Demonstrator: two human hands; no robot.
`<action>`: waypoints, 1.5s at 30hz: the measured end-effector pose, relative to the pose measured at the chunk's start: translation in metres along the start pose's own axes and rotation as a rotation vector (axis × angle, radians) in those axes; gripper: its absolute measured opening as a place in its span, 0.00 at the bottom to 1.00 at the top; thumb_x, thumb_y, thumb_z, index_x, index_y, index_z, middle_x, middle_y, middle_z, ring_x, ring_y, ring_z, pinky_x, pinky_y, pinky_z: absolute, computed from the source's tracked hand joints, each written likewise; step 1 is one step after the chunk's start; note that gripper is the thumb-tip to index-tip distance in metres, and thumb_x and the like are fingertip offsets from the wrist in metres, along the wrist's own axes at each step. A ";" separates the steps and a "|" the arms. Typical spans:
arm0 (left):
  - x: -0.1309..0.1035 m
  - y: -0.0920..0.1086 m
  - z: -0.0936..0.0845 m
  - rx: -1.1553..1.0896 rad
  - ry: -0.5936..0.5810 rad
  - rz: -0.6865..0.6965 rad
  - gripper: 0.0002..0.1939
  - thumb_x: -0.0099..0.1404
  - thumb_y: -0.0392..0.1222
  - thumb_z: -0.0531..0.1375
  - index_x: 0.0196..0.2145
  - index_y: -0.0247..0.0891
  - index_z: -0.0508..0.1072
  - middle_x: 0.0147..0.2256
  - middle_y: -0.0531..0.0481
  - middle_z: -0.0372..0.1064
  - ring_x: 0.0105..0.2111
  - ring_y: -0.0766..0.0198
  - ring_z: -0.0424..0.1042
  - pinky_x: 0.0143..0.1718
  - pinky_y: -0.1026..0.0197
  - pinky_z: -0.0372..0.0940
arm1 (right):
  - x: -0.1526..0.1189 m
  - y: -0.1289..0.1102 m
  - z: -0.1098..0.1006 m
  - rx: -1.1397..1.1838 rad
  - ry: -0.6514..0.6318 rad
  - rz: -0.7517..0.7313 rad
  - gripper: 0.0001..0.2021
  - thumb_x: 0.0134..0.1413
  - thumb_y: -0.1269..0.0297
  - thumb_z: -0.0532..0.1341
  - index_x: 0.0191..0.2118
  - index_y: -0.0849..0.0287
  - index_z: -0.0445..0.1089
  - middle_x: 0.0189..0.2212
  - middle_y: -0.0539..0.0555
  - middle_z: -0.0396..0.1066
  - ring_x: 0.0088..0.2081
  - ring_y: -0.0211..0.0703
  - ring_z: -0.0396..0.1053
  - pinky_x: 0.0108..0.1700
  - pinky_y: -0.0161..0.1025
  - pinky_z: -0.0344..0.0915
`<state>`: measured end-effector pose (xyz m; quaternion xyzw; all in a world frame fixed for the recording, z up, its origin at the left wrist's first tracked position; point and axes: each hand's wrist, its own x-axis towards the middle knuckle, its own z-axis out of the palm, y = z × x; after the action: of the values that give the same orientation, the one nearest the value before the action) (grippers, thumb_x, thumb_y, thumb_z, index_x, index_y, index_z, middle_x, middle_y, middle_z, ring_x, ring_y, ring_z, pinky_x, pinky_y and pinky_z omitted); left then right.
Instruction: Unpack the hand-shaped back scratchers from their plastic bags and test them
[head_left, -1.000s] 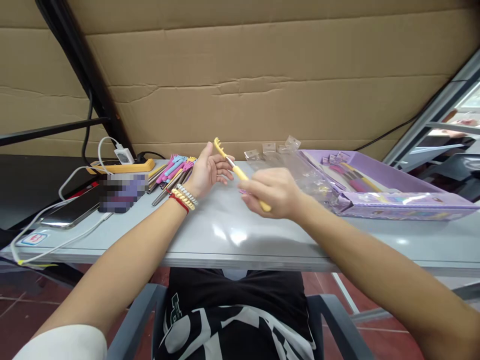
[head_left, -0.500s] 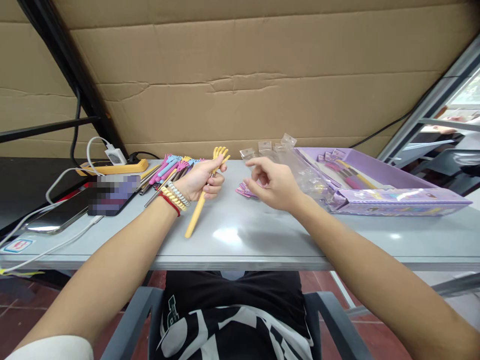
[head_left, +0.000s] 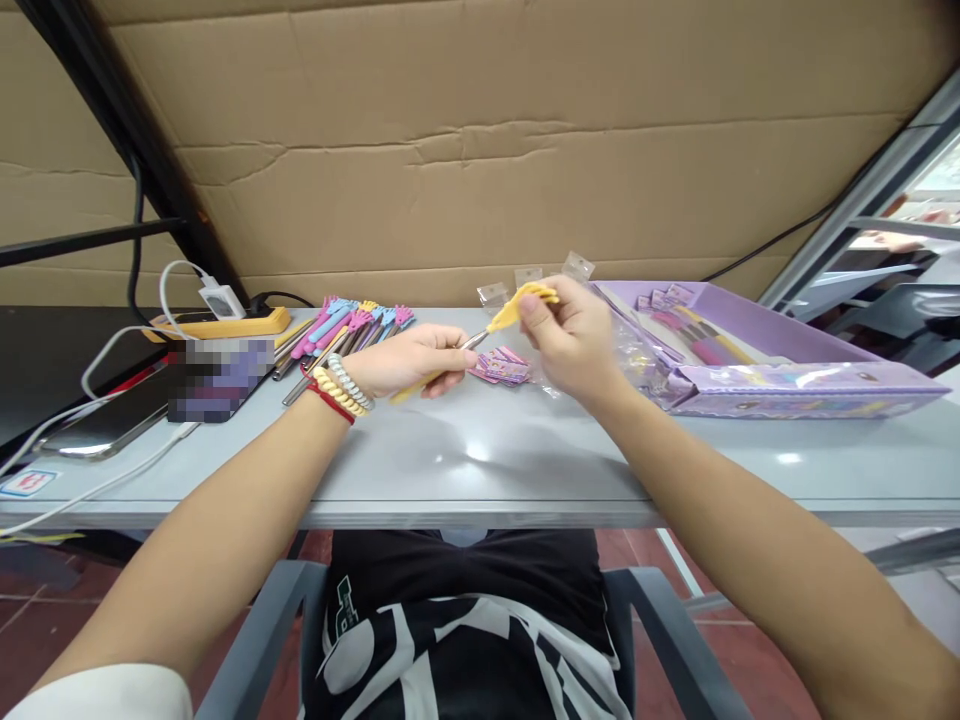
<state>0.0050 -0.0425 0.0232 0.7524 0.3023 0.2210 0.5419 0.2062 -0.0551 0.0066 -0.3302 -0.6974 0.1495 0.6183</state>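
Between my two hands is a yellow back scratcher (head_left: 504,319) with a metal shaft and a small hand-shaped head. My left hand (head_left: 420,362) is wrapped round its handle and shaft, so part of the handle is hidden. At the other end, my right hand (head_left: 568,335) pinches the yellow head between thumb and fingers. Beneath and between the hands lies a small pile of purple printed cards (head_left: 502,366). Behind my left hand rests a heap of pink, blue and yellow back scratchers (head_left: 352,325). Clear plastic bags (head_left: 634,350) lie beside and behind my right hand.
A purple open box (head_left: 795,390) on the right holds back scratchers and cards. To the left are two phones (head_left: 225,385), white cables and a yellow power strip (head_left: 255,323) with a charger. A cardboard panel (head_left: 465,200) stands behind the table.
My left hand has tilted the yellow back scratcher over to the right, with its head now toward my right hand. My right hand has closed on that head.
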 end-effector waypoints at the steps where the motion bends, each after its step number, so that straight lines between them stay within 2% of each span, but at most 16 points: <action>1: 0.001 -0.001 0.000 0.038 0.043 0.039 0.14 0.65 0.46 0.60 0.26 0.36 0.65 0.20 0.54 0.62 0.17 0.73 0.59 0.19 0.69 0.54 | 0.002 -0.001 -0.001 0.070 0.043 0.040 0.21 0.55 0.42 0.63 0.31 0.57 0.67 0.20 0.46 0.62 0.20 0.31 0.56 0.22 0.33 0.53; 3: 0.004 -0.003 0.001 0.080 0.112 0.085 0.15 0.66 0.50 0.59 0.29 0.36 0.68 0.19 0.55 0.60 0.17 0.74 0.57 0.18 0.69 0.51 | 0.004 -0.002 -0.002 0.214 0.038 0.131 0.22 0.51 0.41 0.65 0.31 0.57 0.66 0.20 0.46 0.63 0.18 0.30 0.56 0.19 0.33 0.52; 8: 0.009 -0.007 0.007 0.072 0.138 0.117 0.21 0.63 0.61 0.59 0.33 0.37 0.69 0.19 0.57 0.57 0.16 0.74 0.52 0.17 0.68 0.49 | 0.003 -0.001 0.002 0.446 -0.185 0.312 0.22 0.39 0.50 0.75 0.31 0.60 0.68 0.19 0.47 0.66 0.16 0.32 0.60 0.14 0.34 0.56; 12: 0.009 -0.008 0.008 0.071 0.120 0.145 0.26 0.60 0.66 0.60 0.28 0.37 0.66 0.20 0.56 0.57 0.16 0.74 0.52 0.16 0.68 0.48 | 0.000 0.003 0.006 0.573 -0.285 0.367 0.20 0.41 0.54 0.75 0.35 0.61 0.70 0.19 0.47 0.69 0.15 0.32 0.62 0.15 0.32 0.57; 18: 0.011 -0.010 0.009 0.105 0.142 0.116 0.28 0.59 0.68 0.60 0.24 0.38 0.62 0.20 0.56 0.57 0.16 0.74 0.52 0.15 0.68 0.47 | -0.002 0.006 0.012 0.527 -0.304 0.374 0.20 0.42 0.51 0.74 0.30 0.62 0.71 0.17 0.46 0.67 0.15 0.29 0.58 0.14 0.30 0.53; 21: 0.013 -0.010 0.012 0.094 0.129 0.131 0.29 0.58 0.69 0.59 0.25 0.39 0.62 0.19 0.58 0.53 0.16 0.74 0.50 0.15 0.68 0.47 | -0.001 0.005 0.015 0.496 -0.269 0.359 0.22 0.39 0.48 0.74 0.29 0.63 0.70 0.16 0.47 0.66 0.15 0.29 0.58 0.15 0.31 0.53; 24: 0.012 -0.010 0.012 0.098 0.142 0.153 0.27 0.60 0.69 0.57 0.28 0.40 0.61 0.19 0.60 0.48 0.16 0.73 0.47 0.16 0.67 0.46 | 0.006 0.001 0.007 0.449 -0.164 0.325 0.25 0.35 0.44 0.74 0.27 0.62 0.69 0.17 0.47 0.65 0.16 0.29 0.58 0.16 0.31 0.53; 26: 0.010 -0.010 0.008 0.196 0.177 0.161 0.25 0.64 0.66 0.55 0.27 0.40 0.60 0.19 0.59 0.49 0.17 0.72 0.48 0.18 0.66 0.47 | 0.015 0.000 -0.007 0.414 -0.046 0.299 0.25 0.36 0.44 0.74 0.27 0.60 0.67 0.18 0.46 0.63 0.17 0.28 0.57 0.16 0.30 0.51; 28: 0.007 -0.009 0.004 0.347 0.210 0.169 0.22 0.66 0.62 0.53 0.27 0.40 0.61 0.20 0.58 0.51 0.19 0.70 0.50 0.19 0.65 0.48 | 0.025 0.002 -0.026 0.367 0.093 0.264 0.23 0.41 0.45 0.73 0.28 0.58 0.65 0.18 0.45 0.60 0.17 0.29 0.57 0.16 0.30 0.49; 31: 0.005 -0.007 0.001 0.544 0.256 0.214 0.19 0.69 0.55 0.50 0.27 0.39 0.62 0.21 0.56 0.54 0.21 0.69 0.53 0.24 0.64 0.52 | 0.035 0.006 -0.048 0.296 0.173 0.203 0.20 0.48 0.48 0.70 0.29 0.56 0.64 0.19 0.46 0.57 0.19 0.30 0.57 0.17 0.31 0.49; 34: 0.006 -0.006 -0.001 0.673 0.315 0.278 0.18 0.69 0.52 0.48 0.27 0.40 0.62 0.22 0.55 0.57 0.23 0.67 0.56 0.28 0.64 0.54 | 0.037 0.008 -0.054 0.272 0.176 0.163 0.19 0.50 0.47 0.68 0.29 0.55 0.63 0.20 0.45 0.56 0.19 0.31 0.56 0.18 0.32 0.48; 39: 0.004 -0.013 -0.014 0.825 0.435 0.255 0.14 0.67 0.50 0.51 0.28 0.40 0.63 0.21 0.56 0.59 0.23 0.66 0.58 0.29 0.64 0.53 | 0.032 0.008 -0.039 0.382 0.149 0.228 0.22 0.46 0.45 0.70 0.30 0.55 0.61 0.21 0.44 0.57 0.19 0.30 0.56 0.18 0.32 0.48; 42: 0.005 -0.016 -0.015 0.836 0.475 0.259 0.15 0.68 0.50 0.52 0.26 0.40 0.61 0.21 0.56 0.59 0.23 0.66 0.58 0.28 0.63 0.51 | 0.025 0.007 -0.025 0.498 0.099 0.264 0.23 0.41 0.47 0.72 0.32 0.55 0.63 0.23 0.44 0.62 0.22 0.31 0.61 0.21 0.32 0.57; 45: 0.010 -0.017 -0.002 0.793 0.410 0.299 0.17 0.69 0.52 0.50 0.27 0.40 0.62 0.21 0.55 0.59 0.23 0.65 0.58 0.28 0.63 0.51 | 0.014 0.003 -0.008 0.559 -0.051 0.253 0.22 0.39 0.47 0.73 0.31 0.55 0.66 0.29 0.48 0.69 0.30 0.36 0.69 0.33 0.37 0.68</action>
<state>0.0071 -0.0303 0.0079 0.8774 0.3525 0.3084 0.1039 0.2144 -0.0458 0.0170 -0.2277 -0.5981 0.4194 0.6439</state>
